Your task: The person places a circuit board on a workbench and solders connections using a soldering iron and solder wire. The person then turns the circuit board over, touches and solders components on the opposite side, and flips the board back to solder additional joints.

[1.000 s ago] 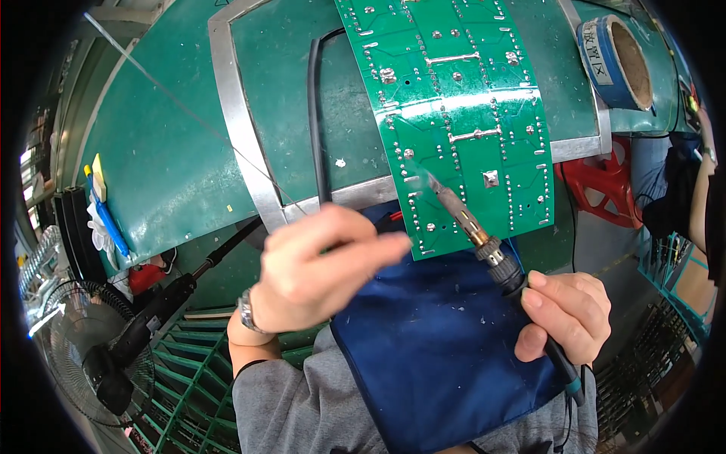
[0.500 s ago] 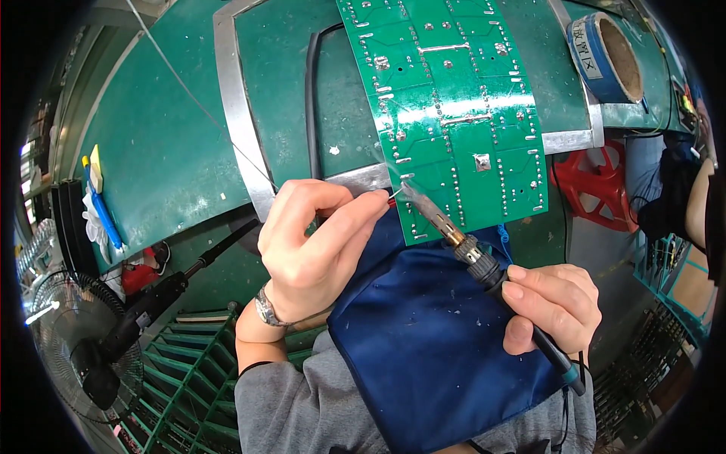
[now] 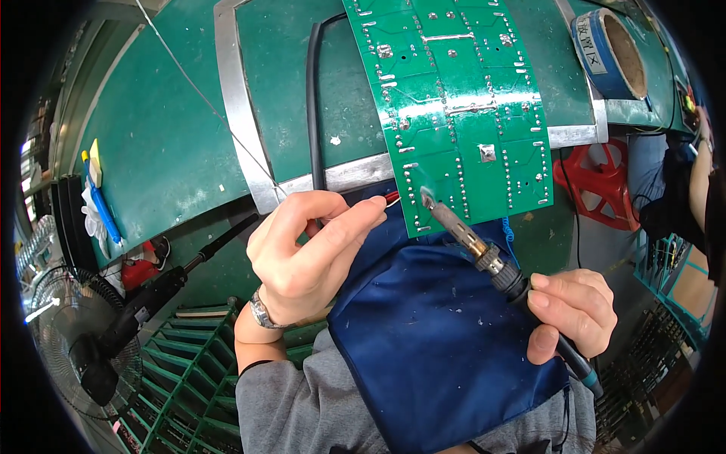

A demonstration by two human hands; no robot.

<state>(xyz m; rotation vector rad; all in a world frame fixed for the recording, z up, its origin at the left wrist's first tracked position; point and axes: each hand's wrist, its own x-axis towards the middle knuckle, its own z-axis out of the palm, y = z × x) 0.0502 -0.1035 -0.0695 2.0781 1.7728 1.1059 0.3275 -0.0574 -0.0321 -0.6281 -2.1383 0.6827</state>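
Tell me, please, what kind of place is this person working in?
Most likely an electronics assembly or repair workshop. The right hand holds a soldering iron whose tip meets a green circuit board on a green workbench, and the left hand pinches a thin red wire.

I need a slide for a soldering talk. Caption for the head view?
Right hand touches a soldering iron to a green circuit board while the left hand pinches a red wire.
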